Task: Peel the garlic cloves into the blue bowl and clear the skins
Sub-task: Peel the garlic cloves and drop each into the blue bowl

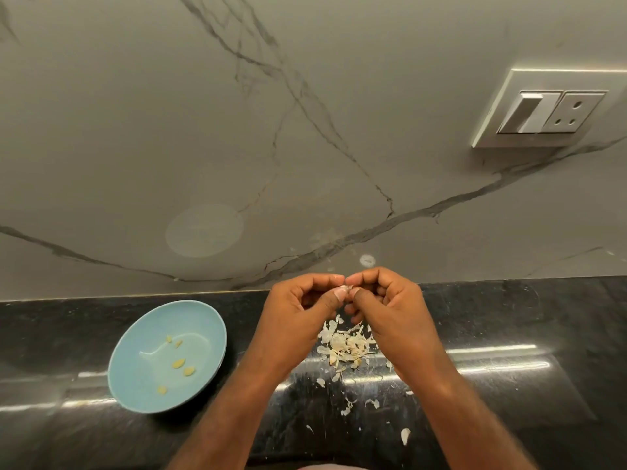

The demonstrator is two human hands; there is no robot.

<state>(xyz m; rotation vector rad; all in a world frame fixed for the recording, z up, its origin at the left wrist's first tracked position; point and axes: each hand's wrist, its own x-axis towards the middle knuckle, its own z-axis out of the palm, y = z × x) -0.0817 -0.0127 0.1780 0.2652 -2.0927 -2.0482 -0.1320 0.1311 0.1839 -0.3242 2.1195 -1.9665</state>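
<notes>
On the bench (509, 317), near its back edge, the blue bowl (217, 322) holds peeled cloves (178, 363). The left hand (298, 310) and right hand (390, 307), above the loose skins (346, 344), both pinch one garlic clove (346, 287). Peeling is in hand; next, probably strip it and drop it in the bowl.

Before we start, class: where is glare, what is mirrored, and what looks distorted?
Head view: glare streaks on the black counter, right of the skins and left of the bowl; a faint oval mirrored on the wall; the socket plate looks slanted.
</notes>
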